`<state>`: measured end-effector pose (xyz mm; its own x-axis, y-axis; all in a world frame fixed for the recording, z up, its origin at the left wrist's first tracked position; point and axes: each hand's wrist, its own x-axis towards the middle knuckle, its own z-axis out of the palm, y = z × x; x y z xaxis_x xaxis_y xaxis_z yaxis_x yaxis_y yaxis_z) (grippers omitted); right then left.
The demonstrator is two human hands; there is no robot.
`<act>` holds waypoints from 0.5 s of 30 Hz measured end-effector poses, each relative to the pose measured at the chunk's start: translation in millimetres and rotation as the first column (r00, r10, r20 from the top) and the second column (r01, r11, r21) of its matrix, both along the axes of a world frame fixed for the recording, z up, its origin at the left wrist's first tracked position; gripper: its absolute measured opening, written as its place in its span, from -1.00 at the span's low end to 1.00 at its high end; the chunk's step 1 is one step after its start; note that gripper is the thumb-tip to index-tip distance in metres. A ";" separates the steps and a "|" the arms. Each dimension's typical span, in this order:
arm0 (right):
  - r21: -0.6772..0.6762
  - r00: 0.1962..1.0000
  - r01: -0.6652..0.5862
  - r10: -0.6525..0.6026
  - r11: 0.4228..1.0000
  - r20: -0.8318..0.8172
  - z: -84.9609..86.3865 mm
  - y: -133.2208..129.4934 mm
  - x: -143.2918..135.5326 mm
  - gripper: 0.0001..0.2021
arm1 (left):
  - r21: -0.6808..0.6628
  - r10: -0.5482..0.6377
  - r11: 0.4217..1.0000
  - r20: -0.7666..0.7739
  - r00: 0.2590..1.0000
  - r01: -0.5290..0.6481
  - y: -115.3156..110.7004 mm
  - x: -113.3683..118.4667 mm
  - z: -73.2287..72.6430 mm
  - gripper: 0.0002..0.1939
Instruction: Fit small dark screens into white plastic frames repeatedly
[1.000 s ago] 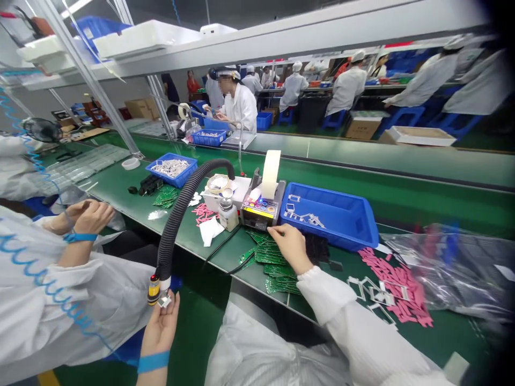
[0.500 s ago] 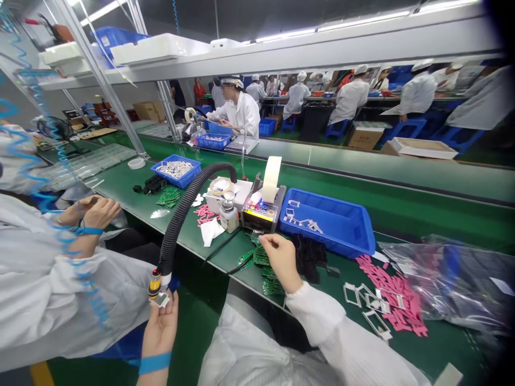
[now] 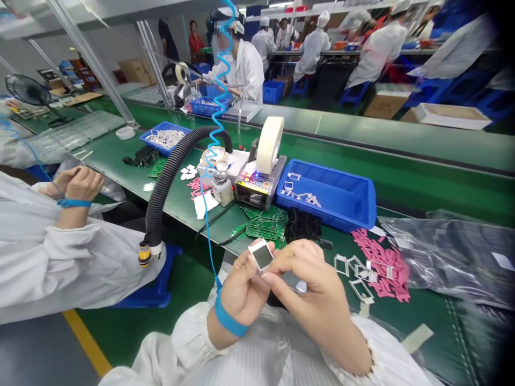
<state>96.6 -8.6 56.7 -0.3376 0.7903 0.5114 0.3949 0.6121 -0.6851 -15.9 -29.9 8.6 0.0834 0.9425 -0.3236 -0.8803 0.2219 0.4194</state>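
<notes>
White-sleeved arms meet low centre, both hands up off the bench, close to the body. Left hand (image 3: 241,289) (blue wrist strap, coiled cord running up from it) pinches a small square part (image 3: 261,254) with a pale frame and dark face, fingers narrow around its edges, part tilted toward the camera. Right hand (image 3: 309,284) is touching the left, fingertips closed near the same part; a small grey piece (image 3: 295,282) shows under its fingers, and I cannot tell whether it is gripped or just resting there.

On the green bench (image 3: 402,316), just far of the hands: a pile of green circuit boards (image 3: 263,225), a dark stack (image 3: 301,225) beside it, then a tape dispenser (image 3: 261,177) with a white roll. Right of that a blue bin (image 3: 354,206) holding a few white frames. Near right: loose white frames (image 3: 358,276) lying on pink strips (image 3: 386,260), and a clear plastic bag (image 3: 450,257) further right. A black corrugated hose (image 3: 164,182) arcs down on the left.

Progress, judging by layout: one part is in hand and being fitted or checked, not set down yet. Only a few frames in the bin, many boards and frames lying loose, so most of the work looks left.

A co-worker's hands (image 3: 76,185) sit at far left, apart from these.
</notes>
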 end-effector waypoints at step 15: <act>0.125 0.980 0.156 -0.170 0.980 0.108 -1.7 9.9 5.3 -0.79 | 0.043 0.074 0.997 -0.158 0.985 -0.068 -0.6 3.3 2.9 -0.70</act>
